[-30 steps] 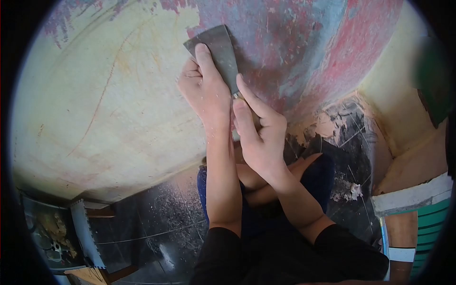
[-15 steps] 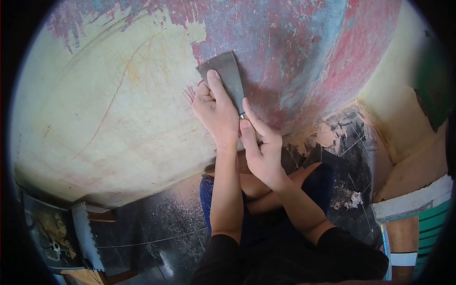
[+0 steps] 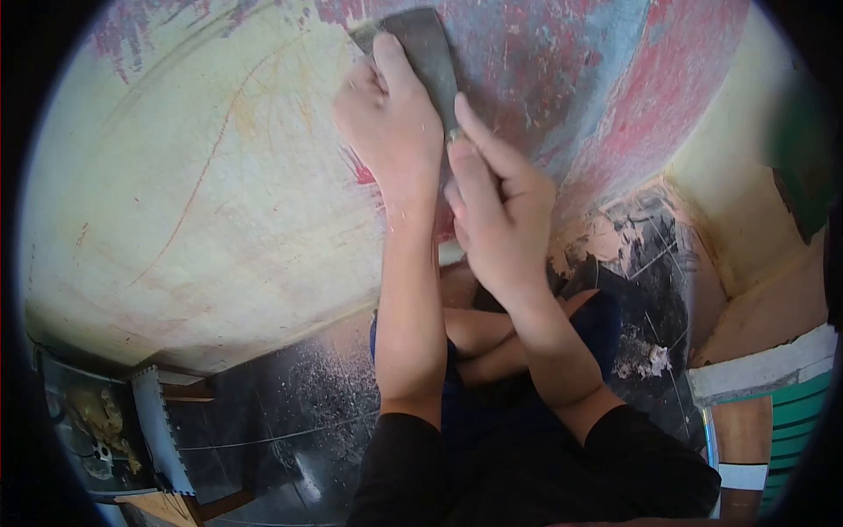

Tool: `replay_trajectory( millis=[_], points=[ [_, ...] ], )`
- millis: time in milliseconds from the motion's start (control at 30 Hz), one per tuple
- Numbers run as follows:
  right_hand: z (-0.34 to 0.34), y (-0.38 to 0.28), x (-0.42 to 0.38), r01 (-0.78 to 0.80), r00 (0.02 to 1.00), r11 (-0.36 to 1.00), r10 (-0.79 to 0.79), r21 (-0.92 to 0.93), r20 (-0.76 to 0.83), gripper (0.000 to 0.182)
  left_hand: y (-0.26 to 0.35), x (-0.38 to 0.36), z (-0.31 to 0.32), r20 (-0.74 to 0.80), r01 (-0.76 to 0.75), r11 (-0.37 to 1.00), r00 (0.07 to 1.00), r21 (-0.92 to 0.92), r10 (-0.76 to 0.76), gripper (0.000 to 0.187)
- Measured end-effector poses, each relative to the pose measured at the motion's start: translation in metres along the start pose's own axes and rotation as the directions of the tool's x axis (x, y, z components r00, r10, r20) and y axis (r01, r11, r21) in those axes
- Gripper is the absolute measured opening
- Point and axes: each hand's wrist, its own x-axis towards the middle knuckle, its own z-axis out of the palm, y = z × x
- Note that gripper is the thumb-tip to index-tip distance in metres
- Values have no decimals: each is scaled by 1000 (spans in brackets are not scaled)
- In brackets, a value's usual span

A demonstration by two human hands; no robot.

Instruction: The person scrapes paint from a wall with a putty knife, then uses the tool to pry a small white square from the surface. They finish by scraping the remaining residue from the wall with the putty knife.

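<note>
L hand pinches scraper blade, thumb on face; R hand clasps its handle; scraper at wall, upper ctr, btwn pale & red/blue areas

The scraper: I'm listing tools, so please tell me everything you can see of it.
The scraper has a flat, dull grey, metal-looking blade, narrow at the base and flaring to a wide end. It points up along the wall, leaning slightly left in the picture. The left hand has its thumb on the blade's face; the right hand wraps the handle end, largely hiding it. Whether the edge touches the wall is unclear.
</note>
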Motion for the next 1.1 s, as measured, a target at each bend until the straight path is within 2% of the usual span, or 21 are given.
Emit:
replay_trajectory(
  millis=[33,100,167,200,233,300,333,433,500,533,567,633,667,733,767,833,867,1000,1033,1067,1100],
  points=[
    [-1,-8,4,-26,999,998,24,56,25,41,7,4,2,27,36,995,999,-94,-33,55],
    [-2,5,-2,-8,999,996,5,84,34,40,-10,-2,0,12,2,994,1000,-105,-1,55],
    [-3,25,-16,83,996,996,-83,-32,-16,40,-21,-15,-6,11,24,999,1000,44,-25,46],
    [-6,17,-22,-42,999,999,42,-24,-6,40,-17,-21,-9,50,104,994,993,11,-105,47],
    [-3,17,-15,-34,999,999,33,-20,-5,40,-15,-14,-7,48,95,995,994,8,-95,47],
    [0,21,-5,117,993,993,-117,5,-27,40,-10,-3,-1,5,-102,989,995,106,102,57],
    [-1,11,-4,98,995,995,-98,1,-30,40,-3,-3,3,34,16,999,999,-47,-15,56],
    [-8,-4,-11,-38,999,997,37,65,7,39,-6,-8,3,35,20,996,999,-84,-17,55],
    [-6,16,-15,63,997,994,-67,-93,-36,40,-11,-19,0,26,17,1000,1000,-19,-17,56],
    [-10,14,-17,-37,999,999,37,-37,-11,39,-13,-20,0,14,31,998,999,51,-31,56],
    [-7,18,-10,-30,1000,999,29,-36,-10,39,-18,-11,2,12,24,999,1000,47,-25,56],
    [4,9,13,167,983,980,-174,-103,-61,40,-5,13,8,11,-220,962,975,165,221,56],
    [1,3,16,147,986,983,-154,-109,-64,40,0,14,11,19,-203,964,979,173,202,56],
    [-3,-9,25,127,992,992,-127,-18,-1,41,10,22,17,30,-95,987,995,-127,99,57],
    [-4,-8,19,133,991,991,-133,-14,0,41,10,17,14,27,-102,987,994,-128,106,57],
    [-7,2,-1,92,995,987,-96,-135,-19,39,-2,-4,5,42,-63,996,997,69,61,56],
    [-6,5,-4,105,994,986,-108,-132,-18,39,-20,-11,5,29,-3,1000,1000,30,2,56],
    [-3,-2,10,141,987,974,-153,-176,-58,39,2,-1,8,22,-63,996,998,61,62,56],
    [-2,-12,17,171,983,971,-180,-169,-43,39,11,11,12,35,-46,999,998,-25,47,56],
    [-1,-21,20,113,992,984,-119,-136,-35,40,16,19,16,46,-39,992,998,-118,45,56],
    [0,-20,18,117,992,984,-123,-131,-35,40,16,17,14,45,-46,992,998,-116,51,56]
  ],
)
